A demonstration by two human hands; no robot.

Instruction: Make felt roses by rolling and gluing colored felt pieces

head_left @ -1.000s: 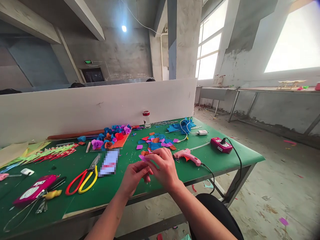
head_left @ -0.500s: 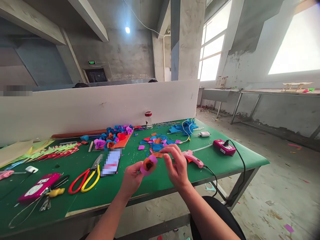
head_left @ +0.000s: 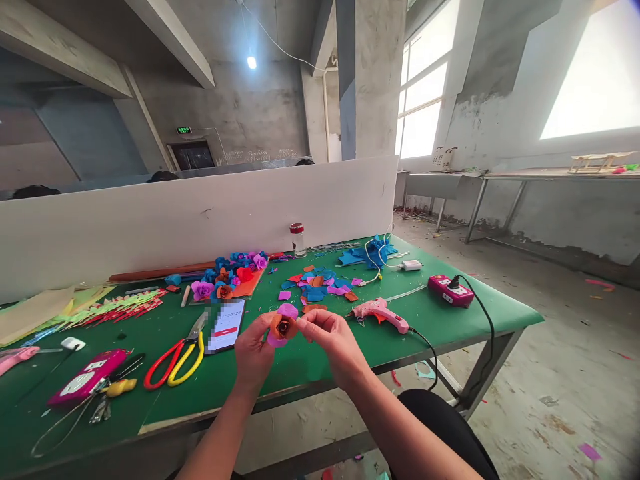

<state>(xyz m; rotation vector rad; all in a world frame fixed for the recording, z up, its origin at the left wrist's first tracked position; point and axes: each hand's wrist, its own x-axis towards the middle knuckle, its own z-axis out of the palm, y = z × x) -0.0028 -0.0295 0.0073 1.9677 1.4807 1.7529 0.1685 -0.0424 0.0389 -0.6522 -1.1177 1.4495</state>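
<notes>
Red-and-yellow-handled metal scissors lie left on a green-topped table. Above it, a person's left hand clamps thumb and fingers on the left edge of a small round orange-and-purple paper flower. The right hand pinches the opposite edge, thumb and forefinger together. Farther right rests a pink plastic glue gun.

The phone seemingly reads 01:30:23, the green sign EXIT; wall handwriting is illegible.

There are two hands, two magenta boxes, one jar.
</notes>
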